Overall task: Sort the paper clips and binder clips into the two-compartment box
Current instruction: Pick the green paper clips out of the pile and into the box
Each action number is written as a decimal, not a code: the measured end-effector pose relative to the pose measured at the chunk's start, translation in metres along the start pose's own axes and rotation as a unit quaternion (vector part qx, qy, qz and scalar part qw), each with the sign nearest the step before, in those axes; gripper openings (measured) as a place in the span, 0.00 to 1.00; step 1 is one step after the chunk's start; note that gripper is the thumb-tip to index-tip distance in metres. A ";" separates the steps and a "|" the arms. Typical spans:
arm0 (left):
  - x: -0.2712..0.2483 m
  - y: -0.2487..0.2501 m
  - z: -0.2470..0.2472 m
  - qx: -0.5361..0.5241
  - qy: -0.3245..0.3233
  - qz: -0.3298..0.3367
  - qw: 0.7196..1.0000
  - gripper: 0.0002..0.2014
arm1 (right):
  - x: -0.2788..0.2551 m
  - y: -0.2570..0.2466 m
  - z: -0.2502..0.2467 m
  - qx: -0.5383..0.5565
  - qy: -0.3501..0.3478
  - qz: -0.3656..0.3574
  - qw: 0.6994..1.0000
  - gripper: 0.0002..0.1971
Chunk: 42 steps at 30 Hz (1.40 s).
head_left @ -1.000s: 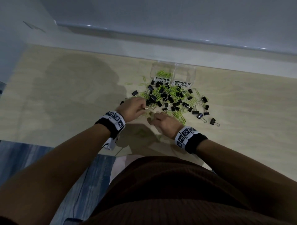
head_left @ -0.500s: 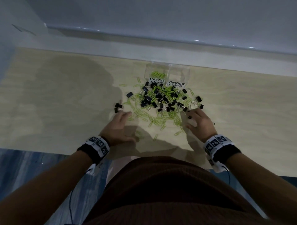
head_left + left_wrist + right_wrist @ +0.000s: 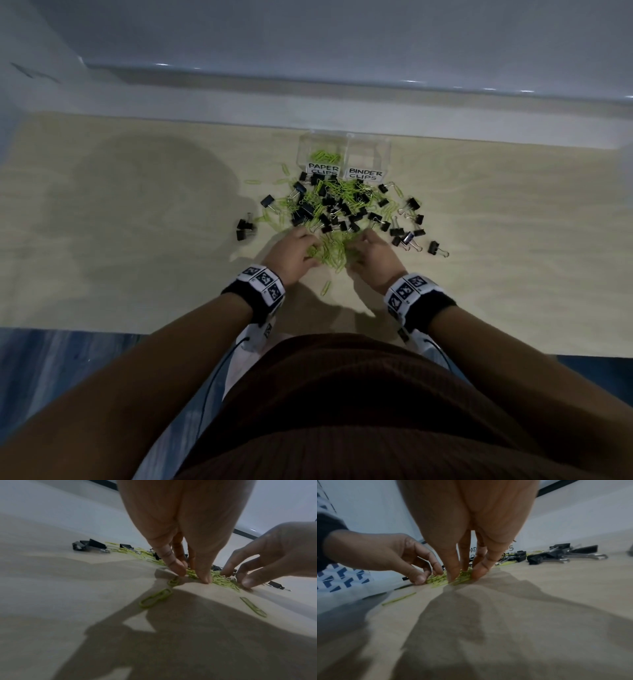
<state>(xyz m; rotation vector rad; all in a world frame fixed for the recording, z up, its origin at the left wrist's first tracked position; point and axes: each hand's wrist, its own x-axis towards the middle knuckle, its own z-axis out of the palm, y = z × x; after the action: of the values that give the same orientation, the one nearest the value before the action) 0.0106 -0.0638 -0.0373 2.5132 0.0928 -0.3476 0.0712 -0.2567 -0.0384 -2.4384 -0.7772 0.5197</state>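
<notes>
The left hand (image 3: pixel 291 253) and right hand (image 3: pixel 375 257) press slightly spread fingers (image 3: pixel 202 573) onto paper clips (image 3: pixel 330 251) at the pile's near edge on the surface (image 3: pixel 137 240). Binder clips (image 3: pixel 337 209) lie mixed in, just before the box (image 3: pixel 368 150).

The left hand (image 3: pixel 185 524) sets its fingertips (image 3: pixel 204 576) on a heap of green paper clips (image 3: pixel 221 579) on the counter (image 3: pixel 68 588). The right hand (image 3: pixel 274 555) touches the heap from the right. Two loose clips (image 3: pixel 155 597) lie nearer, black binder clips (image 3: pixel 91 546) beyond.

The clear box (image 3: pixel 344 150) had two white labels. The left label (image 3: pixel 323 169) said "PAPER CLIPS". The right label (image 3: pixel 365 174) said "BINDER CLIPS".
</notes>
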 end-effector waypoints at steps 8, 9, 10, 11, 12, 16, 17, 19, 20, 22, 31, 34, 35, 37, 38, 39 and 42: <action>-0.007 -0.008 0.002 0.050 -0.003 -0.010 0.999 0.38 | 0.004 0.005 -0.001 -0.021 0.005 0.113 0.993 0.28; -0.004 -0.002 0.004 0.049 -0.006 -0.005 0.999 0.36 | 0.008 -0.001 0.001 -0.018 -0.006 0.108 0.994 0.32; -0.001 0.003 0.007 0.049 -0.008 0.001 0.999 0.35 | 0.011 -0.008 0.003 -0.025 -0.015 0.099 0.995 0.35; 0.002 0.008 0.009 0.051 -0.009 0.005 0.999 0.32 | 0.014 -0.014 0.006 -0.031 -0.013 0.084 0.996 0.34; 0.004 0.012 0.011 0.053 -0.008 0.007 0.999 0.29 | 0.017 -0.018 0.008 -0.034 -0.013 0.072 0.997 0.31; 0.014 0.019 0.008 0.058 -0.004 0.008 0.998 0.16 | 0.023 -0.019 0.009 -0.029 -0.014 0.027 0.999 0.16; 0.015 0.020 0.005 0.065 -0.008 0.012 0.998 0.14 | 0.023 -0.017 0.008 -0.026 -0.007 0.016 0.999 0.15; 0.018 0.019 0.001 0.080 -0.018 0.024 0.996 0.12 | 0.023 -0.010 0.003 -0.016 0.021 0.004 1.000 0.14; 0.019 0.018 -0.002 0.082 -0.020 0.029 0.996 0.12 | 0.022 -0.007 0.000 -0.006 0.033 0.005 0.999 0.13; 0.021 0.014 -0.007 0.067 -0.011 0.028 0.997 0.11 | 0.022 -0.002 -0.008 0.028 0.040 0.029 0.998 0.11; 0.046 0.014 -0.066 -0.137 0.066 -0.036 0.988 0.09 | 0.057 -0.001 -0.057 0.246 0.039 0.144 0.958 0.07; 0.077 0.015 -0.087 -0.189 0.105 -0.042 0.975 0.07 | 0.087 -0.018 -0.082 0.266 0.062 0.122 0.954 0.06; 0.088 0.016 -0.094 -0.201 0.123 -0.045 0.971 0.06 | 0.100 -0.024 -0.089 0.269 0.069 0.116 0.954 0.06; 0.112 0.018 -0.104 -0.212 0.167 -0.056 0.961 0.05 | 0.127 -0.032 -0.098 0.265 0.089 0.101 0.955 0.05; 0.123 0.020 -0.109 -0.209 0.187 -0.065 0.958 0.06 | 0.140 -0.035 -0.100 0.253 0.105 0.097 0.957 0.04; 0.135 0.021 -0.112 -0.195 0.199 -0.078 0.957 0.06 | 0.153 -0.037 -0.100 0.230 0.121 0.092 0.961 0.04; 0.162 0.022 -0.111 -0.117 0.176 -0.107 0.971 0.05 | 0.179 -0.038 -0.093 0.144 0.132 0.080 0.977 0.05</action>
<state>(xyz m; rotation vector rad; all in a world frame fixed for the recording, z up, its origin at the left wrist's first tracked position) 0.1948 -0.0203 0.0185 2.3063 0.5182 0.0298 0.2380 -0.1528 0.0224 -2.2460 -0.3687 0.3294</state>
